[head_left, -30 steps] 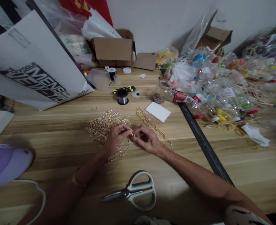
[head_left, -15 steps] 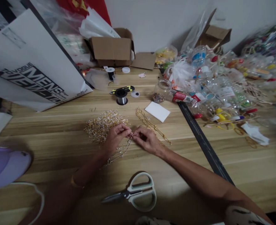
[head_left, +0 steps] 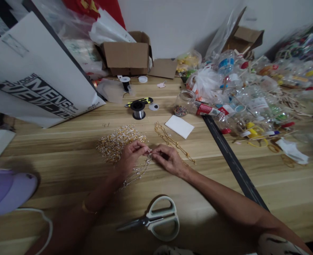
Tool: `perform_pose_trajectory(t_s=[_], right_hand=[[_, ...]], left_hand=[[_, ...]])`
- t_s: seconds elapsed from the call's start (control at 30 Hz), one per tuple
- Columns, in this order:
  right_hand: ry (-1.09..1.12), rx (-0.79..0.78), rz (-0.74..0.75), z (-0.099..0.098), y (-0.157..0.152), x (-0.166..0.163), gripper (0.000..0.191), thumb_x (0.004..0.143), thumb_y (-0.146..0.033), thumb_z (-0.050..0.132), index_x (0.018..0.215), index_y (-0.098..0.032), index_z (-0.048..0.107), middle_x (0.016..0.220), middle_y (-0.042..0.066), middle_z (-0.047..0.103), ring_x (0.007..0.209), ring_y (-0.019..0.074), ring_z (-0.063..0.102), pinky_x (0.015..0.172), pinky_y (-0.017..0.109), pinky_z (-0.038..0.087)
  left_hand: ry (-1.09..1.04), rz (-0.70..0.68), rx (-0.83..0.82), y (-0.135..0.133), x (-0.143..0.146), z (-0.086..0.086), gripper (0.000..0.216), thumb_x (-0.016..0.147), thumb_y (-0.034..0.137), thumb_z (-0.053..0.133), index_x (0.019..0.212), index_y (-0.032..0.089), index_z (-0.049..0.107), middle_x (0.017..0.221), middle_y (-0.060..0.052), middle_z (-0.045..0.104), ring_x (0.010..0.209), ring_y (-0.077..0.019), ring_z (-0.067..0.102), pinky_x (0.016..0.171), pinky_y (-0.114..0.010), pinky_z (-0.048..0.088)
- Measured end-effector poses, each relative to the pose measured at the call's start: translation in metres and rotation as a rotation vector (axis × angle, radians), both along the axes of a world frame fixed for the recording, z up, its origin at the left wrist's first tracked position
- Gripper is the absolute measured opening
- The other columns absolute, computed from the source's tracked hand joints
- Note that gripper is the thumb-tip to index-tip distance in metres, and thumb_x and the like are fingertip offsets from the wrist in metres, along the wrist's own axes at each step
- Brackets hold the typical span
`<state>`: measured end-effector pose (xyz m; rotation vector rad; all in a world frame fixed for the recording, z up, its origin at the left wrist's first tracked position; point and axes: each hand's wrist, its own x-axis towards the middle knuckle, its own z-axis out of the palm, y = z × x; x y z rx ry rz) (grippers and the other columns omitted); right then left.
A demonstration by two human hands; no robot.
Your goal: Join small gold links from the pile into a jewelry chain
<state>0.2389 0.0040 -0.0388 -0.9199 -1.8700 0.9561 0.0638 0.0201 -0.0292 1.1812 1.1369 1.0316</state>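
Observation:
My left hand (head_left: 131,156) pinches the upper end of a silver-coloured chain (head_left: 139,172) with small clear pieces on it. From the fingertips the chain trails down to the wood table under my left wrist. My right hand (head_left: 168,158) faces it, thumb and forefinger closed at the same end of the chain. The tiny part between the fingertips is too small to make out. Behind my left hand lies a heap of gold and clear beaded links (head_left: 119,140). Gold chains (head_left: 175,143) lie stretched out just behind my right hand.
Scissors with white handles (head_left: 160,219) lie in front of me. Farther back are a wire spool (head_left: 138,110), a yellow-black cutter (head_left: 143,101), a white card (head_left: 179,126) and a jar of beads (head_left: 183,102). Plastic bottles (head_left: 257,102) pile up at right; a white bag (head_left: 39,78) stands left.
The view has shifted very slightly. Both hands stay together at the chain's end, with only a small shift of the fingers.

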Motion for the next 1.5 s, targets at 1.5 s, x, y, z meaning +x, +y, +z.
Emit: perform_pose_trajectory(t_s=[1.5], right_hand=[[-0.157, 0.284, -0.054, -0.0081, 0.0028, 0.0003, 0.004, 0.088, -0.02, 0.051, 0.087, -0.018, 0.054, 0.078, 0.005, 0.056, 0.071, 0.0155, 0.051, 0.062, 0.028, 0.042]], left_hand=[[-0.012, -0.048, -0.063, 0.0012, -0.0012, 0.0003, 0.011, 0.063, 0.022, 0.071, 0.065, 0.015, 0.062, 0.062, 0.001, 0.061, 0.061, -0.0113, 0.054, 0.061, -0.023, 0.041]])
